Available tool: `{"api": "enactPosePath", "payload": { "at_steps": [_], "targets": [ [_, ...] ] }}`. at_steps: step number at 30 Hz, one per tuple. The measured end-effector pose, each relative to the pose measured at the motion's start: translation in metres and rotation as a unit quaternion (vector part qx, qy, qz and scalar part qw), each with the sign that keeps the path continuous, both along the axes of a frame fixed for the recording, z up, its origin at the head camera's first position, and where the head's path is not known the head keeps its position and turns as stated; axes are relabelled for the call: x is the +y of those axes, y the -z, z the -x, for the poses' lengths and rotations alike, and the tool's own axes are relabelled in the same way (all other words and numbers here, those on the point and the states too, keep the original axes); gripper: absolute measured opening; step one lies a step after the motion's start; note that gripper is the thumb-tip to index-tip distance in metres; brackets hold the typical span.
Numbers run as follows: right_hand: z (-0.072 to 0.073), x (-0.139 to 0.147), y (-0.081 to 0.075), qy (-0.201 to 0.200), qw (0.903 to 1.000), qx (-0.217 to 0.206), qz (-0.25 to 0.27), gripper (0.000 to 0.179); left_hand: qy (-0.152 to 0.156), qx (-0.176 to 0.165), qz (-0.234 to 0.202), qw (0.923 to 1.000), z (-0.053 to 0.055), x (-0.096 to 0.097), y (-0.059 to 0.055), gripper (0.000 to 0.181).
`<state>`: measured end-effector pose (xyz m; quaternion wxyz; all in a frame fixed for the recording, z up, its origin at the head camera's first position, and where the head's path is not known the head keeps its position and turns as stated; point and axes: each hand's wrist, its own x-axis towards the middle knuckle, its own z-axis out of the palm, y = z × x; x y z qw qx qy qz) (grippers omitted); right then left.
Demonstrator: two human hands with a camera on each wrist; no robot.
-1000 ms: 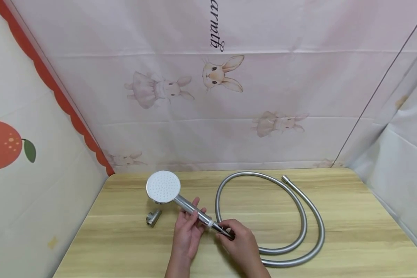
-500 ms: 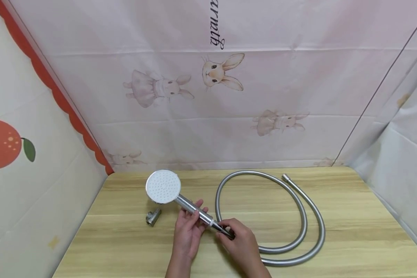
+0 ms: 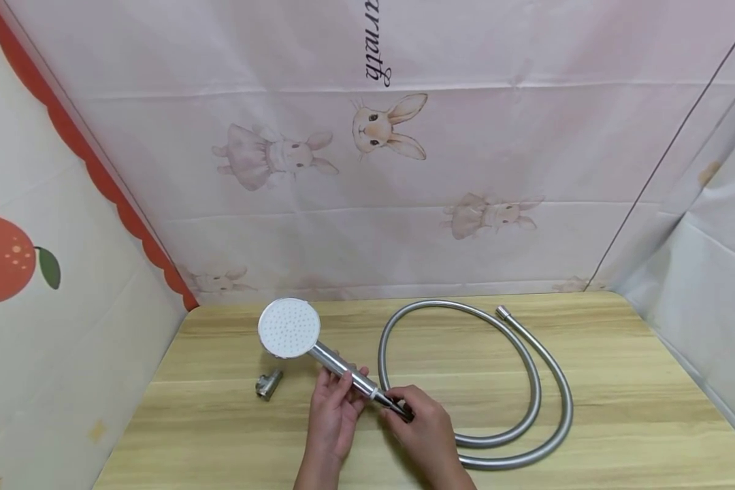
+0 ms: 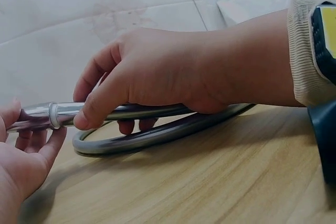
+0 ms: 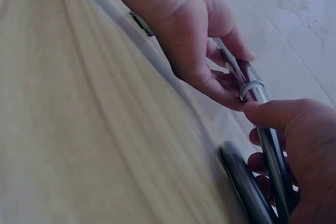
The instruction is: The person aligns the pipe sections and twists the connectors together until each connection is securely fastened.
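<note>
Head view, showerhead handle [image 3: 331, 359] across left grip [image 3: 333, 416], spray face [image 3: 289, 328] beyond

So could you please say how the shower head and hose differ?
The shower head has a round white face on a straight handle, while the hose is a long, looping tube. The left hand holds the shower head; the right hand grips the hose near one end. Both have silvery surfaces.

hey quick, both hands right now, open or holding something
Left hand: closed, holding the shower head handle.
Right hand: closed, pinching the hose end next to that handle.
</note>
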<state>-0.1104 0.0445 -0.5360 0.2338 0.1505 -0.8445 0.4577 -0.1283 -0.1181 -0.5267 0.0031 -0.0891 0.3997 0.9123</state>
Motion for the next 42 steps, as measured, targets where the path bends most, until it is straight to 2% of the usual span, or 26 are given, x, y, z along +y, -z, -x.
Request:
{"api": "enactPosePath", "payload": {
  "at_steps": [4,11,19,29,42],
  "targets": [
    [-0.0010,-0.0026,0.0007,0.018,0.9997,0.010,-0.011,0.032,-0.003,0.001,-0.007,1.0000,-0.0007,0.0004,0.0003,0.059],
    [-0.0007,-0.0044,0.0022,0.039,0.9968,0.056,-0.042,0.032,-0.009,0.020,-0.010,0.9997,-0.0014,0.0008,0.0031,0.048],
    [-0.0039,-0.0072,-0.0017,0.058,0.9957,0.040,-0.060,0.029,-0.027,0.004,-0.013,0.9996,-0.0019,0.0048,0.0011,0.056],
    [-0.0030,-0.0069,-0.0023,0.038,0.9971,0.050,-0.044,0.030,-0.007,0.021,0.006,0.9997,-0.0008,0.0032,0.0017,0.055],
    [-0.0017,-0.0056,0.0012,0.031,0.9976,0.047,-0.041,0.025,0.003,0.012,0.016,0.9998,-0.0002,0.0025,0.0018,0.064]
  ]
}}
